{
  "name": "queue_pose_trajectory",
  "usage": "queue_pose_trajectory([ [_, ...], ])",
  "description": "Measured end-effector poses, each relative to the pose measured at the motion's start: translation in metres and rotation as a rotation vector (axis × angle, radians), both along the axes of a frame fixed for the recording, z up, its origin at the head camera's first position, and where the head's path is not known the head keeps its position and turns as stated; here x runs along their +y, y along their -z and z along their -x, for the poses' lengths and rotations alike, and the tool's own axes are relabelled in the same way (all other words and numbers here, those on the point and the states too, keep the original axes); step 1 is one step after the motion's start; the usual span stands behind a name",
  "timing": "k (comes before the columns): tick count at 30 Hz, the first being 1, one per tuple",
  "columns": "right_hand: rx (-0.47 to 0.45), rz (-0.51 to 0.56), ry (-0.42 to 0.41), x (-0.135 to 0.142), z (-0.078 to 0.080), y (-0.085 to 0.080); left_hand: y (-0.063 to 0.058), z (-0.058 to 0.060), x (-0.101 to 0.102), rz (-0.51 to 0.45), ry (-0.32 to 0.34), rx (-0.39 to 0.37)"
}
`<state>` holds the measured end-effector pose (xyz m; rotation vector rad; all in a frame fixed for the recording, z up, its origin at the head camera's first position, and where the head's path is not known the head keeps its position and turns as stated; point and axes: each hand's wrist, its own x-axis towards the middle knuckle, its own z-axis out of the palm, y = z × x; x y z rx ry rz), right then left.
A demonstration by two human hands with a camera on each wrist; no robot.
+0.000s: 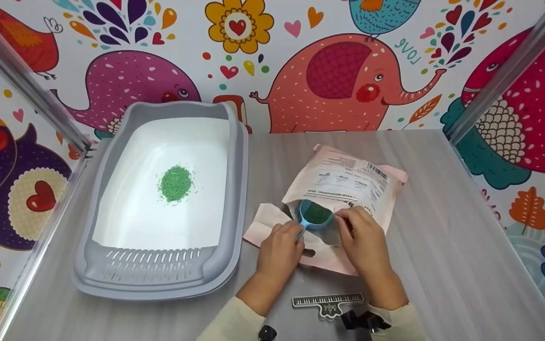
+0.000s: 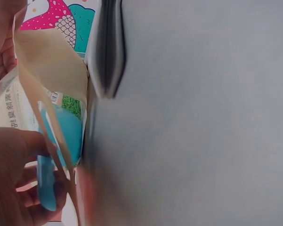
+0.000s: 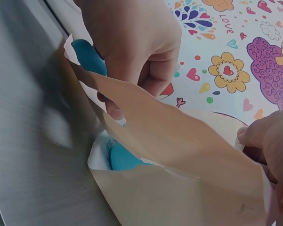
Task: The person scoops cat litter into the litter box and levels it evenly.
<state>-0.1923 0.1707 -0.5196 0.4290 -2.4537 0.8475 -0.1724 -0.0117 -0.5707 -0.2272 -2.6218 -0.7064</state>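
Observation:
My left hand (image 1: 279, 248) grips the handle of a blue scoop (image 1: 303, 220), whose bowl sits in the mouth of a pale pink bag (image 1: 348, 182). Dark green granules (image 1: 318, 214) show in the bowl. With finger and thumb, my right hand (image 1: 366, 241) pinches the bag's opening edge at its right side. In the left wrist view the scoop's handle (image 2: 46, 186) lies between the fingers, partly behind the bag's edge. The right wrist view shows the bag's wall (image 3: 179, 136) hiding much of the scoop bowl (image 3: 125, 157). The bag lies on its side, flap toward me.
A grey litter tray (image 1: 242, 189) with a white inside stands at left, a small pile of green granules (image 1: 175, 183) on its floor. Near the table's front lies a metal clip with a piano-key pattern (image 1: 327, 303). Cartoon-printed walls (image 1: 234, 94) close off the back and sides.

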Motion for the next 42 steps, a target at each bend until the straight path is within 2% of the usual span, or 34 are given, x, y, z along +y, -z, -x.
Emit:
queue_pose_trajectory([
  [16, -0.010, 0.007, -0.001, 0.0010, 0.0001, -0.0004, -0.0005, -0.0068, -0.0036, -0.017, 0.007, 0.032],
  [27, -0.010, 0.000, -0.003, 0.0018, -0.0003, 0.0027, 0.0000, -0.0072, 0.0024, 0.062, -0.015, 0.002],
  [34, 0.022, -0.001, -0.015, 0.0012, 0.0003, 0.0025, -0.0001, -0.0054, 0.0032, 0.078, -0.031, 0.069],
  [42, 0.004, 0.005, -0.013, -0.0007, 0.0001, 0.0014, -0.0055, -0.0066, -0.0017, 0.031, 0.005, 0.096],
])
